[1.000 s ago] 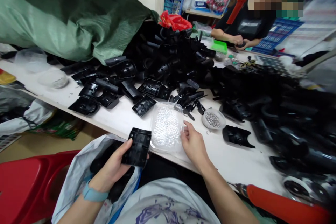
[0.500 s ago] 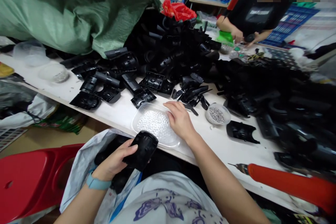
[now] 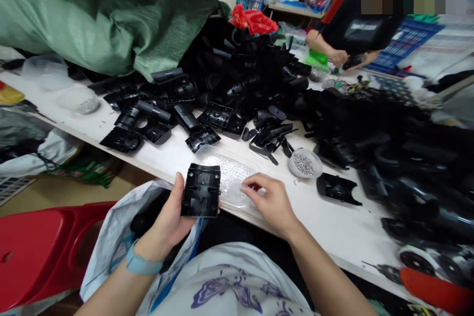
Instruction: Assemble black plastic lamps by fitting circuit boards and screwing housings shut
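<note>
My left hand (image 3: 172, 217) grips a black plastic shell (image 3: 202, 191) by its left side, with the ribbed hollow inside facing up. The shell is above the near edge of a clear plastic tray (image 3: 246, 160) that holds many small clear pieces. Over the tray's right end, my right hand (image 3: 272, 202) has thumb and forefinger pinched together; whatever is between the fingertips is too small to make out. To the right stands a small round tub (image 3: 305, 164) of tiny metal parts. Another black half-shell (image 3: 338, 188) lies beside that tub.
A large heap of black plastic parts (image 3: 255, 69) covers the table's back. An orange electric screwdriver (image 3: 433, 284) is at the lower right. A red stool (image 3: 29, 252) and a white sack (image 3: 111, 237) are at the left. Across the table, a person (image 3: 355, 34) handles a black part.
The shell in my left hand has turned from its outer face to its hollow inside. My right hand has moved down and right, its fingers now pinched. The orange screwdriver appears farther right and lower.
</note>
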Tool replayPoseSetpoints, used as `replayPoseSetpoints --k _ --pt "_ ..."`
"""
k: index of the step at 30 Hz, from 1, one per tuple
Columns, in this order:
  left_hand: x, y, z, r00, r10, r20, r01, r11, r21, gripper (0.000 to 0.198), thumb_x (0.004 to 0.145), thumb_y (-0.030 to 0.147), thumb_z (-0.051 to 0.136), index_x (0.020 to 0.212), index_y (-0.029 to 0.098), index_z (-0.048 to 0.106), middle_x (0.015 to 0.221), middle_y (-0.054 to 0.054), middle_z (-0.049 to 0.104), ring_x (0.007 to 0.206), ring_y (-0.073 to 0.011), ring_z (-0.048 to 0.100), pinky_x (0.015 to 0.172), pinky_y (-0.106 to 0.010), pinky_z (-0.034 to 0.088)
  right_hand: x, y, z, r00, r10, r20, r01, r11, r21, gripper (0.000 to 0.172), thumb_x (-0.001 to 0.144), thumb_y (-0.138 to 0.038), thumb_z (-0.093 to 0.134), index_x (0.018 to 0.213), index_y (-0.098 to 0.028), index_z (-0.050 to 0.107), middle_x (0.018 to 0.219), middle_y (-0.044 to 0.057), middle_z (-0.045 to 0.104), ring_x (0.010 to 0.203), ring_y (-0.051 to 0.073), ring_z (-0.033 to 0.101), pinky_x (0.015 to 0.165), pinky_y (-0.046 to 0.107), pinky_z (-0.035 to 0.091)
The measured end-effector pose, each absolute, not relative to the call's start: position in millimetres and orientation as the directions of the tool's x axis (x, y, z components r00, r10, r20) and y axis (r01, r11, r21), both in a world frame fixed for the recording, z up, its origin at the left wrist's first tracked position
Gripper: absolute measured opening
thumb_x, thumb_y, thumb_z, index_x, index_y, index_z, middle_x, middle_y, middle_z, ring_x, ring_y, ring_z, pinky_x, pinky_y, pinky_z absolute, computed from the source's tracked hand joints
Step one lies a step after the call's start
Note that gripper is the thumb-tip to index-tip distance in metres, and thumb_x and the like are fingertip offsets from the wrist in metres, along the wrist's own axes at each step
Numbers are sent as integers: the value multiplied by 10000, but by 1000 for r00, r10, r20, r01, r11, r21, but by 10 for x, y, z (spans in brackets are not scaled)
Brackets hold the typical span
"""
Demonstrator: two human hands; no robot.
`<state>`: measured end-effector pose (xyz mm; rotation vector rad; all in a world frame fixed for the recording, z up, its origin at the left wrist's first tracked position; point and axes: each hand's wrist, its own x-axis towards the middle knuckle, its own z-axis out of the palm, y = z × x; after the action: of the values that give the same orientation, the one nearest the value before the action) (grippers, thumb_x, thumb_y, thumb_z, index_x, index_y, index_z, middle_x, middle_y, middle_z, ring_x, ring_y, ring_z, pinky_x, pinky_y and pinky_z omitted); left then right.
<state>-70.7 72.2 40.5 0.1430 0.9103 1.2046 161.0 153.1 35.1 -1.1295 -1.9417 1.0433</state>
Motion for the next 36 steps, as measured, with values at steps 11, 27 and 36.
replayPoseSetpoints --k 11,27,36 --pt "59 857 587 145 781 -608 -695 518 499 569 1032 571 514 1314 110 692 921 -142 804 791 -282 768 801 -423 619 1663 1484 713 -210 927 310 270 360 -893 119 958 -230 698 1059 -250 755 981 19 791 897 178 735 870 339 592" --pt "205 890 593 181 760 -624 -702 544 459 462 1042 495 549 1287 135 703 1000 -124 806 853 -264 755 814 -403 614 1943 1489 708 -281 734 618 363 677 -640 334 939 -62 633 1191 -253 744 1251 98 742 1112 235 743 972 414 648" --pt "213 883 549 271 776 -570 -700 565 436 454 1006 536 601 1152 131 744 826 -91 787 698 -243 733 733 -388 601 1987 1508 563 -495 617 612 390 787 -478 545 994 -35 506 1482 -271 554 1297 106 734 1190 242 719 1017 441 632"
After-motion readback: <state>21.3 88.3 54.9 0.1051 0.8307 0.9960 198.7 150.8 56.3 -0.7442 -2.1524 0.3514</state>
